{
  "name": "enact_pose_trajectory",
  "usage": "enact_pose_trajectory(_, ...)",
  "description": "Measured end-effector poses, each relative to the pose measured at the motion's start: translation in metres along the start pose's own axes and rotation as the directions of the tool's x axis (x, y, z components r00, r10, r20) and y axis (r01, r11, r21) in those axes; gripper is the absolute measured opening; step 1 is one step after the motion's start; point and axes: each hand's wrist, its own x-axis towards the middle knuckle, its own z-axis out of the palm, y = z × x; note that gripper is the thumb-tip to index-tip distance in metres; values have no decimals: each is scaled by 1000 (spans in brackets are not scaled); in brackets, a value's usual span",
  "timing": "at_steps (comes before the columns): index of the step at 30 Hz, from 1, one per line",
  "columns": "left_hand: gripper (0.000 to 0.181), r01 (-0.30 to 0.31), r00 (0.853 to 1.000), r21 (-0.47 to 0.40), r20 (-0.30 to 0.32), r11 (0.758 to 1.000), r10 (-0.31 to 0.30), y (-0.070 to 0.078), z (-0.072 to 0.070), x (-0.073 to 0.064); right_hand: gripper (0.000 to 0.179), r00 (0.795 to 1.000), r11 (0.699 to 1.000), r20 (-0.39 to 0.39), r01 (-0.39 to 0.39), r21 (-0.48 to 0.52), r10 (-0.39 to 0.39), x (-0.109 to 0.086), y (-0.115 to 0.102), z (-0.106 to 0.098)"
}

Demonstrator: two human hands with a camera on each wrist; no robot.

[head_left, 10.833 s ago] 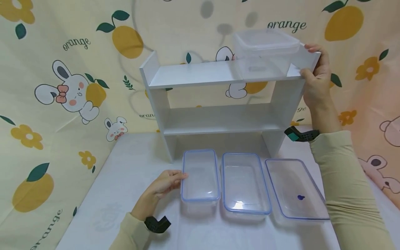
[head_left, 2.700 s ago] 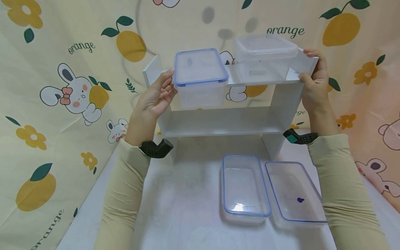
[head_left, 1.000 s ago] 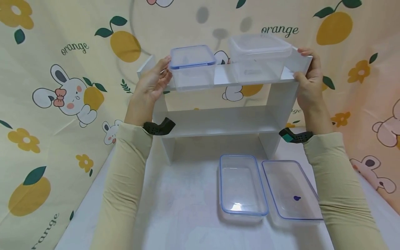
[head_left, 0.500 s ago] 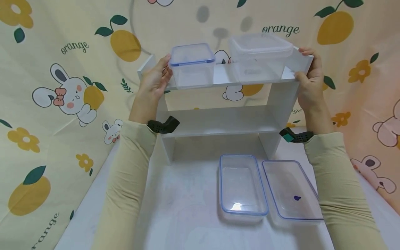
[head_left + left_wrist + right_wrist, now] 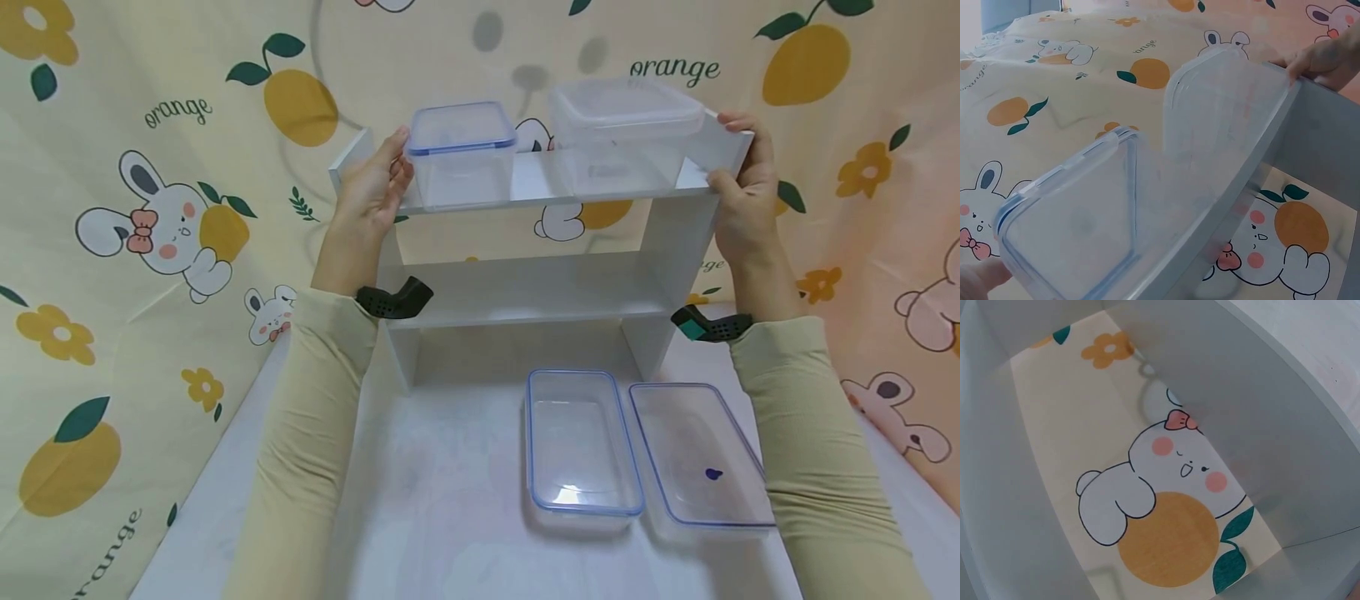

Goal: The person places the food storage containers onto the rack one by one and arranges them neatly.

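Observation:
A clear food container point(image 5: 467, 175) with a blue-rimmed lid sits at the left end of the white shelf's point(image 5: 517, 292) top board. My left hand point(image 5: 363, 200) grips it by its left side, thumb up near the lid's edge. In the left wrist view, a fingertip point(image 5: 988, 275) shows at the corner of the container's lid point(image 5: 1079, 219). To its right on the same board stands a larger clear container point(image 5: 622, 142) with a whitish lid. My right hand point(image 5: 750, 187) grips the shelf's raised right end panel, thumb in front and fingers over the top.
On the white table point(image 5: 435, 500), in front of the shelf, lie two more lidded containers: a middle one point(image 5: 585, 442) and a wider one point(image 5: 697, 454) with a dark blue mark, partly behind the right sleeve. A patterned cloth point(image 5: 172, 350) hangs behind.
My left hand has lifted the small blue-rimmed container off the table and brought it onto the top board, lately shifting it slightly back. The right hand keeps its grip on the end panel.

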Motion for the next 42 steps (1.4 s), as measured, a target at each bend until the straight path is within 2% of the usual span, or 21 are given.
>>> enact_pose_trajectory(8,18,-2,1000,48,6,999,1,0,-5,-6,47,1000,1000,6,1,3,-1,0,0,0)
enact_pose_trajectory(11,15,-8,1000,34,19,999,8,-1,-8,-9,47,1000,1000,3,2,7,-2,0,0,0)
enact_pose_trajectory(15,12,-42,997,2,59,999,42,-3,-12,-16,46,1000,1000,0,2,8,-2,1,-1,2)
enact_pose_trajectory(24,9,-106,987,13,124,994,103,-8,-21,-32,46,1000,1000,-10,-7,10,7,1,-1,3)
enact_pose_trajectory(34,13,-128,977,40,176,991,119,-14,-29,-46,47,1000,1000,-13,-3,11,3,2,-1,2)
enact_pose_trajectory(42,14,-127,970,73,218,989,109,-20,-37,-57,45,1000,1000,-17,-5,30,6,1,0,2)
